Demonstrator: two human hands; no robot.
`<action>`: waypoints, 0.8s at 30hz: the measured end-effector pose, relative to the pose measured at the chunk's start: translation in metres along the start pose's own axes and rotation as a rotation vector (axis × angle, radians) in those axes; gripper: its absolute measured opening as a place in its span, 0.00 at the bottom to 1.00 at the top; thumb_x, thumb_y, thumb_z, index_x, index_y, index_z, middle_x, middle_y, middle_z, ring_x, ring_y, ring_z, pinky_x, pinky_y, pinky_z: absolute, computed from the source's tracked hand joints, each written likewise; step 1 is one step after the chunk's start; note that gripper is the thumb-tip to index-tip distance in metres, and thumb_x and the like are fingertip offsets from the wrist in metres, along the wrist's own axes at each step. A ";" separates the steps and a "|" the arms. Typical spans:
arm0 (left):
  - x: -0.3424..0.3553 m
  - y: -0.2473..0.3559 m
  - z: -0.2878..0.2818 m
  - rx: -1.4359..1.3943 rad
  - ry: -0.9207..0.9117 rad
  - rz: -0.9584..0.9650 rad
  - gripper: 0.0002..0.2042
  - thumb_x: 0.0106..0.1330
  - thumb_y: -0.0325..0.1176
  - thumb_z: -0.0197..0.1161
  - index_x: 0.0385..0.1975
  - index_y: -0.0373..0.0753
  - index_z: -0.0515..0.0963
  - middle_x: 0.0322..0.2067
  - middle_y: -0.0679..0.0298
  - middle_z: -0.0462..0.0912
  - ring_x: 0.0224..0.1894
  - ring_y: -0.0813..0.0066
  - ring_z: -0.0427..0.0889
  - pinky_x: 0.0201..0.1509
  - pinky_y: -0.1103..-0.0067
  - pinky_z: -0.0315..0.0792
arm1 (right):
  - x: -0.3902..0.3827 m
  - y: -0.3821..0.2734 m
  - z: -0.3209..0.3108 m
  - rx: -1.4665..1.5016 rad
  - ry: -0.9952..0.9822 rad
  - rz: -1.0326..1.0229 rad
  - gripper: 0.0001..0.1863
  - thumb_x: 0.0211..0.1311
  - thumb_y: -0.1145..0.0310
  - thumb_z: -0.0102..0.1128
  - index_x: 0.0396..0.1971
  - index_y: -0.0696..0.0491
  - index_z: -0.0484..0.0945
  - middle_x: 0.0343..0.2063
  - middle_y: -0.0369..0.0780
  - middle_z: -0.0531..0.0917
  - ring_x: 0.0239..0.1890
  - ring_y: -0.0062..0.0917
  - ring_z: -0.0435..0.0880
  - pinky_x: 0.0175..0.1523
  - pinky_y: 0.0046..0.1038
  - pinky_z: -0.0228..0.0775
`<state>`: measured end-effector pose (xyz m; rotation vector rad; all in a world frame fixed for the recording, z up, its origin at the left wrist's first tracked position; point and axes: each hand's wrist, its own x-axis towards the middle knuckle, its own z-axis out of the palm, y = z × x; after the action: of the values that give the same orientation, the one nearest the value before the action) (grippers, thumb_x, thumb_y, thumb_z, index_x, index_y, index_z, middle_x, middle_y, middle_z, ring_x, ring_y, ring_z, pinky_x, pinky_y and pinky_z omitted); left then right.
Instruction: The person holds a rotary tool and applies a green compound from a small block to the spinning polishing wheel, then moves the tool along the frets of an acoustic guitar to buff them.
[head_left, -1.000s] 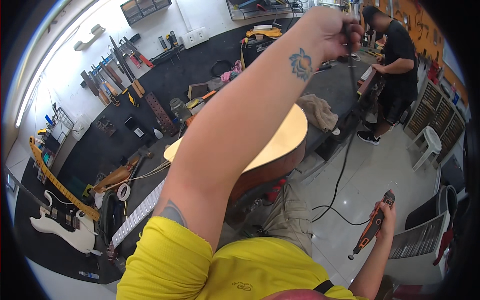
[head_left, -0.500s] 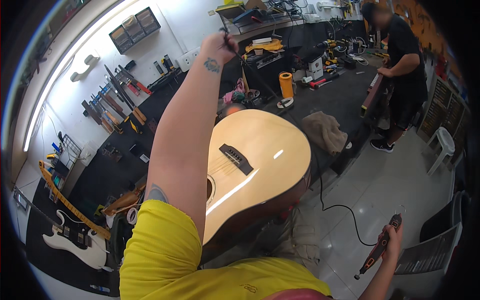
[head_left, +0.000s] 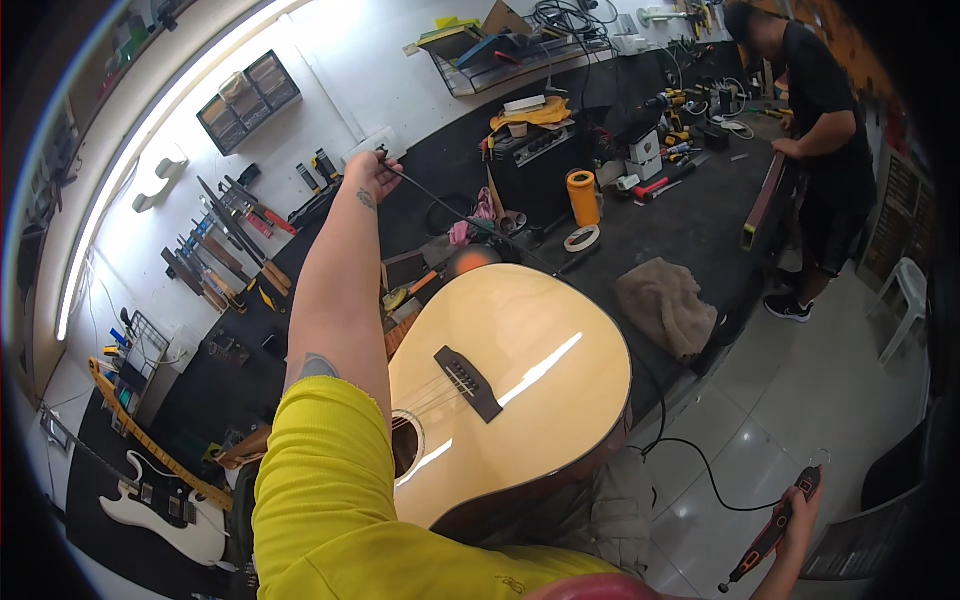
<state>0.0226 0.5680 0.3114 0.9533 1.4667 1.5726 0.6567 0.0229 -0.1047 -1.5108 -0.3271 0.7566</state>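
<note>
My left hand (head_left: 374, 172) is raised beside the wall socket (head_left: 370, 144), closed on the end of a black power cord (head_left: 440, 200); whether the plug touches the socket is too small to tell. My right hand (head_left: 800, 510) grips a black-and-orange rotary tool (head_left: 760, 540) low at the right, over the tiled floor, a cable trailing from it. A natural-top acoustic guitar (head_left: 510, 340) lies between my arms, its dark bridge and part of the soundhole showing; my left arm hides some of it.
A dark workbench (head_left: 700, 230) holds a folded towel (head_left: 665, 305), orange cylinder (head_left: 583, 198), tape roll (head_left: 582, 238) and assorted tools. A white electric guitar (head_left: 175, 525) lies left. A co-worker (head_left: 820, 140) in black stands right, near a white stool (head_left: 900, 310). Wall racks hold files (head_left: 225, 240).
My left hand has moved left and down with the cord, toward the wall socket, uncovering more of the acoustic guitar. My right hand and rotary tool sit lower and further right in view.
</note>
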 end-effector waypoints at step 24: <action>0.046 0.014 0.034 -0.137 0.041 -0.022 0.11 0.77 0.28 0.43 0.54 0.35 0.68 0.42 0.49 0.85 0.40 0.56 0.88 0.48 0.60 0.82 | 0.002 0.004 0.011 -0.078 0.000 -0.005 0.45 0.60 0.70 0.58 0.78 0.45 0.51 0.30 0.37 0.75 0.23 0.20 0.76 0.28 0.23 0.72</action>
<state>0.0336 0.6236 0.3283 0.8274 1.3732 1.6621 0.6501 0.0320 -0.1086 -1.5822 -0.3638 0.7474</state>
